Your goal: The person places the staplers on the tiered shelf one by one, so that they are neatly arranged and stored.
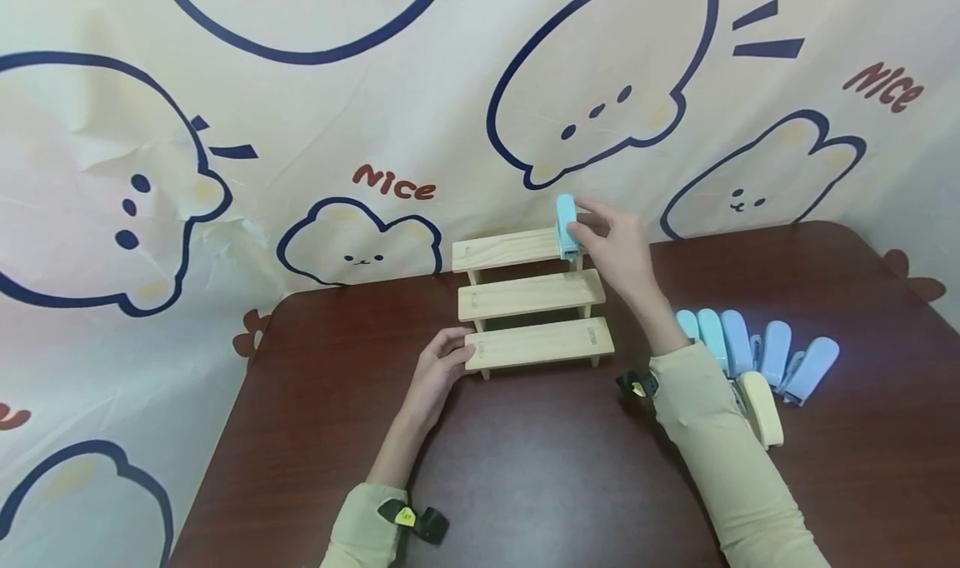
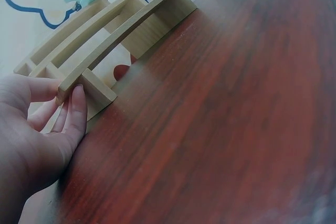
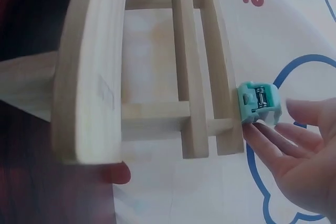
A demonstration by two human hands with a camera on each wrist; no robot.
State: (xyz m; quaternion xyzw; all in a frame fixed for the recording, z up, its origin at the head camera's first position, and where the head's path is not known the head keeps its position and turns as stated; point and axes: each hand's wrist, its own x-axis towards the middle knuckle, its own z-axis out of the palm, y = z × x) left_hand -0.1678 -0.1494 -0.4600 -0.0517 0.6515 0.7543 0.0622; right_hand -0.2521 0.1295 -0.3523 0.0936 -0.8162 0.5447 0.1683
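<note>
A three-step wooden rack (image 1: 536,341) stands on the brown table. My left hand (image 1: 444,358) pinches the left end of its lowest step, thumb underneath in the left wrist view. On the right end of the top step a light-blue stapler (image 1: 566,225) stands upright; the right wrist view shows the stapler (image 3: 260,102) end-on. Just to its right is my right hand (image 1: 618,247), thumb and forefinger at the stapler's edge. Seen from the right wrist, the thumb is apart from the stapler and the fingers of this hand (image 3: 302,166) extend loosely beside it.
Right of the rack, several staplers lie in a row, including a teal stapler (image 1: 712,335) and a blue stapler (image 1: 812,370). A cream stapler (image 1: 763,408) lies before them, partly behind my right sleeve. A patterned cloth (image 1: 465,127) hangs behind the table.
</note>
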